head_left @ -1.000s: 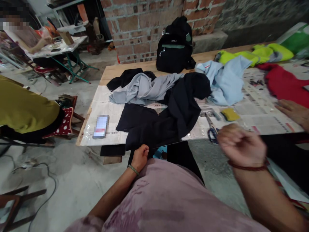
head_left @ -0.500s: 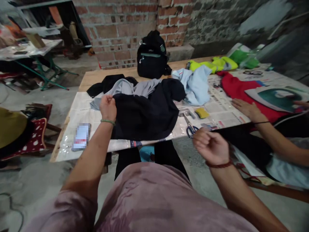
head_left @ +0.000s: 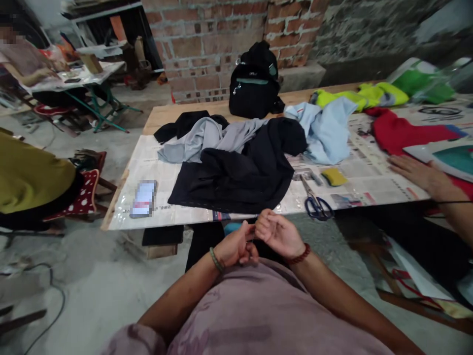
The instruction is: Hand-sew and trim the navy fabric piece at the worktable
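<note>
My left hand (head_left: 236,246) and my right hand (head_left: 281,234) meet close to my body, just off the table's front edge. Both have their fingertips pinched together; whatever they hold is too small to make out. In front of them a black cloth garment (head_left: 236,177) lies bunched on the newspaper-covered table (head_left: 127,165), touched by neither hand. To the right of it are blue-handled scissors (head_left: 317,207), their handles reaching over the edge. A yellow sponge (head_left: 333,176) lies beyond the scissors.
A phone (head_left: 144,198) lies at the table's left. Grey cloth (head_left: 195,140), a light blue garment (head_left: 327,133) and a black backpack (head_left: 254,86) are farther back. At right, another person's hand (head_left: 421,172) rests near red cloth (head_left: 410,130) and an iron (head_left: 454,160).
My left hand has let go of the black garment and come back toward my body. My right hand has moved left to meet it. The view has turned slightly left.
</note>
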{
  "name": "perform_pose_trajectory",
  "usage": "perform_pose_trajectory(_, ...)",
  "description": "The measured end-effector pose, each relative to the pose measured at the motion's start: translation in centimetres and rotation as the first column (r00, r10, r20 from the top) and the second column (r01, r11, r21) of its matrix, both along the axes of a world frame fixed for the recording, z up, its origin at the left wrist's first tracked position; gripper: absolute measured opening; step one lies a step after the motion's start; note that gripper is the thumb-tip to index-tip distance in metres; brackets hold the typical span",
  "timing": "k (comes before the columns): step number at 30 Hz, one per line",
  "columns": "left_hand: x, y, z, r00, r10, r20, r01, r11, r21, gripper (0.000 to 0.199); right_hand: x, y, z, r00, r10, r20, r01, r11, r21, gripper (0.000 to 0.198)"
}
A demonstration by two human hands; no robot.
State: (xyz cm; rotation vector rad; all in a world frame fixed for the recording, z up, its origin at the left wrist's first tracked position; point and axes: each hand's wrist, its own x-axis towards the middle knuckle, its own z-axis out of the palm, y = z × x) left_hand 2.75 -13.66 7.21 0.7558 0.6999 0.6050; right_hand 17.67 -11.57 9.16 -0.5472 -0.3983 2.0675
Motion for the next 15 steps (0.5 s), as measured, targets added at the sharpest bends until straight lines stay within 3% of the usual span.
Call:
perform_pose_trajectory(4, -3.1, -1.2, 0.7, 0.940, 0.112, -0.321, -0.099, 0.993, 0.057, 0.030, 0.8, 0.2, -1.3, 0.973, -0.046, 0.226, 0.026, 0.996, 0.088, 0.004)
perform_pose_trajectory(7, -6.5, -2.6, 1.2, 0.903, 0.277, -0.329, -0.280, 0.959, 0.040, 0.023, 1.2, -0.4, -2.4, 0.922, -0.005, 0.388, -0.026, 0.997, 0.073, 0.010)
perform_pose_trajectory(9, -9.6, -3.8, 1.1, 0.853, 0.433, -0.292, -0.444, 0.895, 0.032, 0.023, 1.5, -0.9, -3.4, 0.888, -0.005, 0.460, -0.015, 0.999, 0.039, 0.014)
perform_pose_trajectory(11, -13.2, -5.2, 0.4, 0.740, 0.598, -0.309, -0.608, 0.790, 0.074, 0.026, 2.1, -1.2, -4.8, 0.843, -0.024, 0.537, 0.013, 1.000, 0.024, 0.018)
perform_pose_trajectory(13, -16.9, -7.1, -1.3, 0.614, 0.685, -0.393, -0.706, 0.699, 0.116, 0.030, 3.1, -1.3, -6.7, 0.739, -0.059, 0.671, 0.031, 0.998, 0.055, 0.020)
perform_pose_trajectory(15, -20.0, -9.3, -3.9, 0.499, 0.664, -0.557, -0.726, 0.671, 0.148, 0.031, 4.3, -1.4, -9.0, 0.525, -0.138, 0.840, 0.027, 0.989, 0.146, 0.020)
